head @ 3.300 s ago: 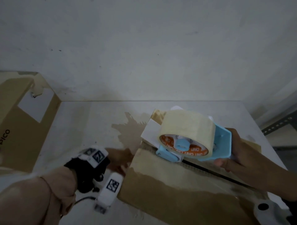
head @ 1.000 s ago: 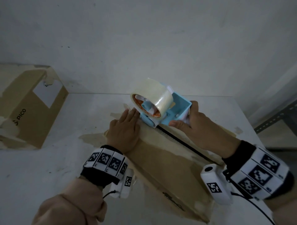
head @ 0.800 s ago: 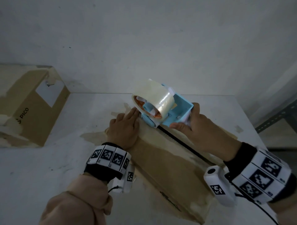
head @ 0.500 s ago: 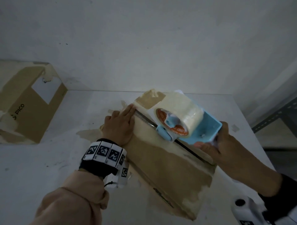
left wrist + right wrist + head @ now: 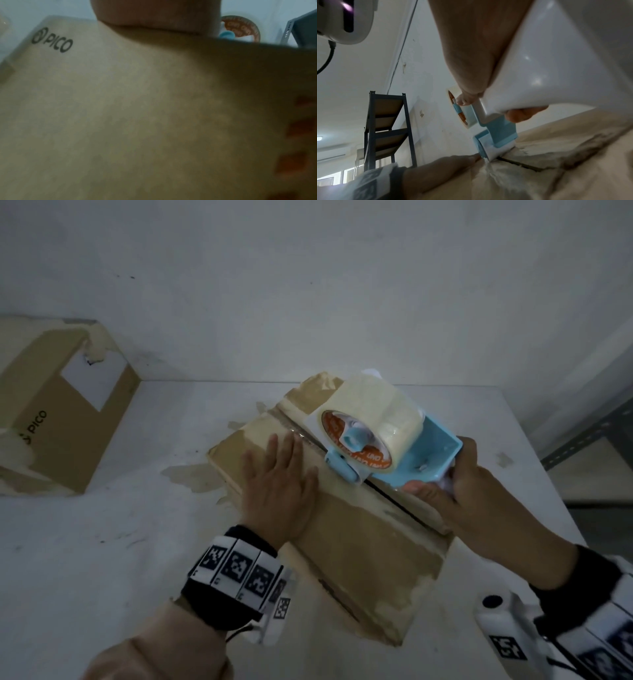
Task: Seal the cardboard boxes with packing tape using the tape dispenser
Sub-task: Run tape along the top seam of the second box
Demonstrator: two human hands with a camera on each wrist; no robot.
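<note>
A flat brown cardboard box (image 5: 356,529) lies slantwise on the white table (image 5: 102,542), its top flaps meeting in a dark seam (image 5: 404,505). My left hand (image 5: 277,487) presses flat on the left flap with straight fingers. My right hand (image 5: 455,484) grips the white handle of the blue tape dispenser (image 5: 394,457), which carries a roll of clear tape (image 5: 373,412). The dispenser's roller (image 5: 491,150) sits on the seam near the box's middle, and fresh tape (image 5: 298,426) covers the seam from the far end up to it. The left wrist view shows mostly the box side (image 5: 120,108) marked PICO.
A second, bigger cardboard box (image 5: 58,419) with a white label stands at the table's far left against the wall. A dark metal shelf rack (image 5: 388,127) stands to the right of the table. The table's right edge (image 5: 548,474) lies close to my right arm.
The dispenser went to the far end of the seam and has since been drawn back toward me along it, leaving tape. My left hand moved from the box's side onto its top.
</note>
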